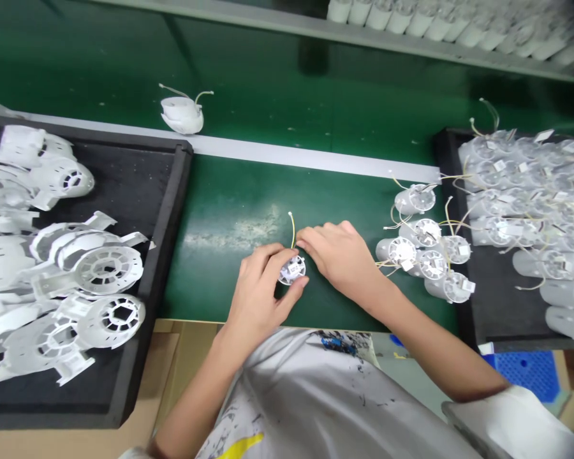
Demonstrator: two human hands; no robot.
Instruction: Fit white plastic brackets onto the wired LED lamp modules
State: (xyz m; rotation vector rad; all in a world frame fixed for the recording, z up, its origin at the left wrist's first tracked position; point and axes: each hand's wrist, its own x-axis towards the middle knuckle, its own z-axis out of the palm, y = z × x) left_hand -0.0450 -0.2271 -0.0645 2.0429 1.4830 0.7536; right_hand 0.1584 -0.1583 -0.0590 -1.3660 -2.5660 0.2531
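Note:
My left hand (258, 290) is curled round a small white lamp housing (293, 269) with a ribbed end face, held just above the green table (249, 191). A thin yellow wire (292, 229) sticks up from the housing. My right hand (337, 255) rests against the housing's right side, with its fingertips pinched together by the base of the wire. What the fingertips grip is too small to see.
A black tray (138, 185) at the left holds several white slotted plastic shells. Several finished wired housings (423, 252) lie right of my hands, beside a black tray (447, 166) piled with more. One lone white part (182, 115) lies further back.

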